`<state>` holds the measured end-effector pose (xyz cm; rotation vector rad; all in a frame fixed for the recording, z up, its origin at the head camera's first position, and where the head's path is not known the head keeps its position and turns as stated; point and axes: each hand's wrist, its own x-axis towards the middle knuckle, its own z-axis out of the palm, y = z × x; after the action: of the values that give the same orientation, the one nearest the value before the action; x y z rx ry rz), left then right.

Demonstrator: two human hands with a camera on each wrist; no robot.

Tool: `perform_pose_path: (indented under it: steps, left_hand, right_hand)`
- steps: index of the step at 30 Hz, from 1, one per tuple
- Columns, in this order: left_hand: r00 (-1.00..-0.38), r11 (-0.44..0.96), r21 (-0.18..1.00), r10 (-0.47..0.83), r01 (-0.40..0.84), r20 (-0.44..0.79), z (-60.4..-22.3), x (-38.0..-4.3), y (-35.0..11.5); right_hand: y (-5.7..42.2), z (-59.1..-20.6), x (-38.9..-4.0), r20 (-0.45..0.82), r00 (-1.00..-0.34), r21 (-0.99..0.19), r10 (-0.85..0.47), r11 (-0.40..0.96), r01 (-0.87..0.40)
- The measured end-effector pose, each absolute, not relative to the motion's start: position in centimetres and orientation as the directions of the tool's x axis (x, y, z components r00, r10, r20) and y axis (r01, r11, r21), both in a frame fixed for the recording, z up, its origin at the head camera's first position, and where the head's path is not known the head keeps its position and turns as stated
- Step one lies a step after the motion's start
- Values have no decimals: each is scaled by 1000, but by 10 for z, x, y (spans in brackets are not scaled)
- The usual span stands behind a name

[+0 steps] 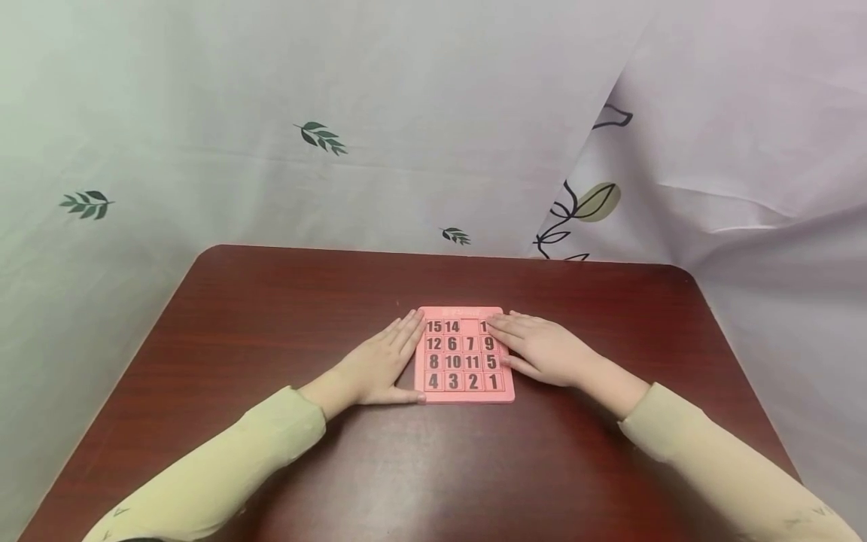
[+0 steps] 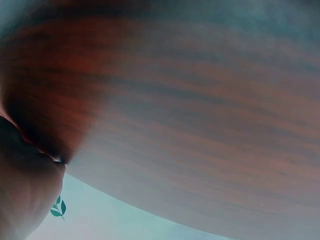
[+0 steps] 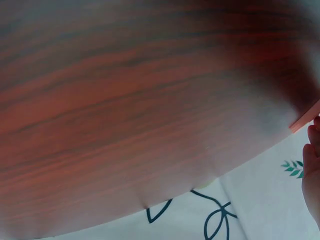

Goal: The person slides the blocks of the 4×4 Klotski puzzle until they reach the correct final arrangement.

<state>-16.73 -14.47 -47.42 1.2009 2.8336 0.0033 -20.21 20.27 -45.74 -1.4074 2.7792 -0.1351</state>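
A pink number slide puzzle (image 1: 467, 397) lies flat on the table, its black numerals facing up. The top row reads 15, 14, a gap, then a tile partly hidden by fingers; the bottom row reads 4, 3, 2, 1. Along the puzzle's left edge rests my left hand (image 1: 384, 365), fingers straight, thumb at the near left corner. My right hand (image 1: 549, 350) lies over the right edge, straight fingertips on the top right tile and thumb beside the tile marked 5. In the right wrist view, the puzzle's edge (image 3: 302, 121) shows by the fingers (image 3: 312, 170); the left wrist view shows part of the left hand (image 2: 32, 187).
The dark red wooden table (image 1: 433, 467) has rounded far corners. Behind it hangs a pale curtain (image 1: 406, 113) with leaf prints, and its folds (image 1: 745, 196) come down close to the table's right side.
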Motion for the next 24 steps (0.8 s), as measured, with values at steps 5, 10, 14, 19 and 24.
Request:
perform_pose_path:
  steps: [5,10,14,19,24]
  left_hand:
    - [-693,694,29,720,719,-41,-477,-168,-146]
    - [-695,697,39,717,716,-49,-475,-167,-145]
    - [-701,705,38,709,708,-76,-472,-167,-144]
    - [-703,707,31,707,707,-84,-473,-167,-145]
    - [-702,705,19,707,709,-85,-472,-167,-145]
  right_hand:
    - [204,-455,-203,47,-583,-78,-811,579,-811]
    - [191,-452,-206,84,-566,-84,-820,561,-824]
    - [171,-451,-211,80,-541,-91,-837,534,-840]
    - [149,-452,-214,43,-524,-84,-851,519,-851]
    - [148,-454,-212,-17,-533,-85,-846,532,-842]
